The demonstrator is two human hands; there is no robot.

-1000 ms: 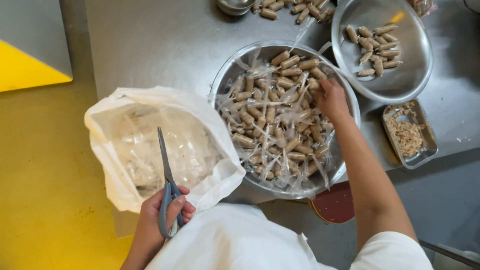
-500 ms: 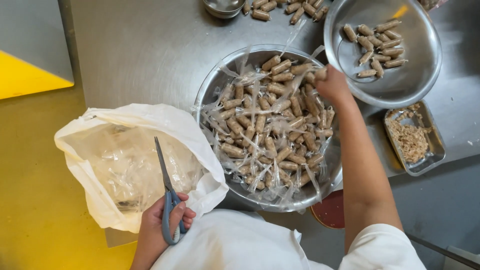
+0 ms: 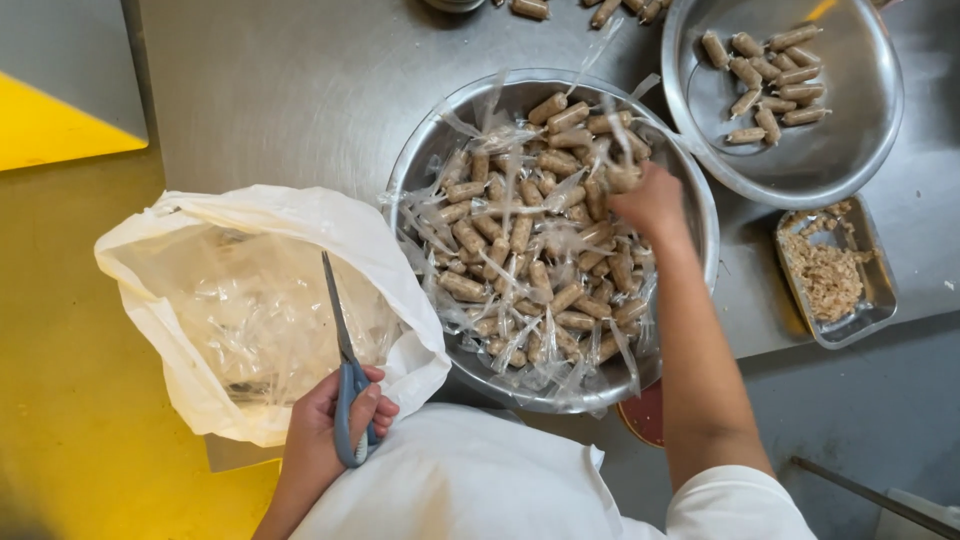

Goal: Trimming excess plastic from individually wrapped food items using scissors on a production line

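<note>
My left hand [image 3: 330,425] grips blue-handled scissors [image 3: 343,350], blades closed and pointing up over an open white plastic bag [image 3: 200,400] that holds clear wrapper scraps. My right hand [image 3: 650,200] reaches into a large steel bowl [image 3: 420,160] full of brown cylindrical sweets in clear twisted wrappers [image 3: 530,260]. Its fingers are closed on one wrapped sweet near the bowl's upper right. The fingertips are partly hidden among the wrappers.
A second steel bowl [image 3: 830,170] at the upper right holds several unwrapped brown pieces. A small rectangular tray of crumbs [image 3: 830,270] sits below it. Loose pieces lie at the table's top edge [image 3: 530,8]. A yellow floor lies to the left.
My right hand has moved left and down inside the big bowl and closed on a wrapped sweet. The left hand with the scissors has stayed over the bag.
</note>
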